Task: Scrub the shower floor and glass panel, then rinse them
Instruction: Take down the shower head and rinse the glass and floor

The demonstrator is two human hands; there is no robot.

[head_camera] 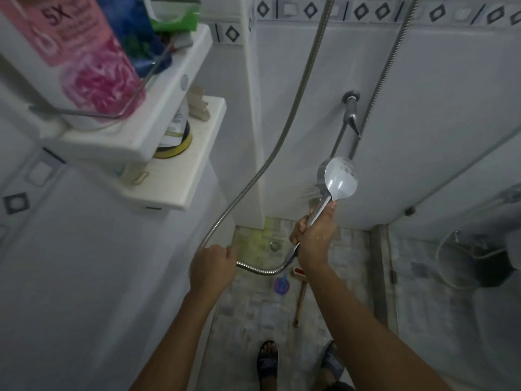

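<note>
Head view: the hose (pixel 253 270) is gripped by the left hand (pixel 212 268), the shower head (pixel 338 179) by the right hand (pixel 314 235). Rinsing seems under way. Next, water should be aimed at the floor (pixel 253 311).

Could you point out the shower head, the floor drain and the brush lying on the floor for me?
Shower head (pixel 339 179): head view, on the back of its round pale face.
Floor drain (pixel 275 245): head view, on the middle of its small round grate.
Brush (pixel 301 294): head view, on its long wooden handle.
</note>
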